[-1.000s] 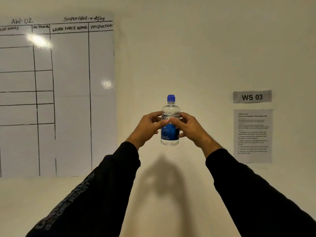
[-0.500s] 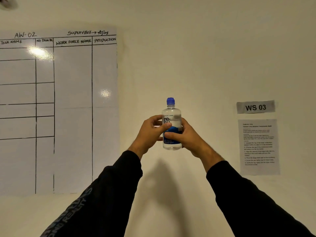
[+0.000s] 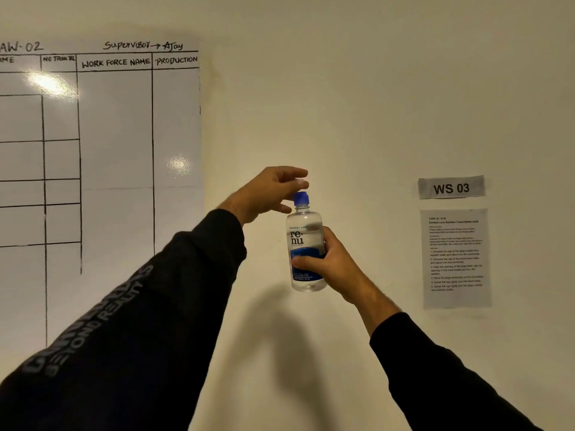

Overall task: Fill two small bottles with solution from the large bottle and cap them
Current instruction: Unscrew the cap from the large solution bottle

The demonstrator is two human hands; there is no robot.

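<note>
The large clear bottle [image 3: 305, 244] with a blue and white label is held upright in the air in front of the wall. My right hand [image 3: 329, 265] grips its lower body from the right, fingers wrapped round the label. The blue cap [image 3: 301, 199] sits on the bottle's neck. My left hand [image 3: 270, 191] is up at the cap, its fingers curled over the top of it. No small bottles are in view.
A whiteboard [image 3: 118, 150] with a drawn grid hangs on the wall at left. At right are a "WS 03" sign [image 3: 451, 188] and a printed instruction sheet [image 3: 455, 258]. No table surface is in view.
My left hand has let go of the bottle's body and risen to the cap. My right hand alone now holds the bottle, gripping lower on it.
</note>
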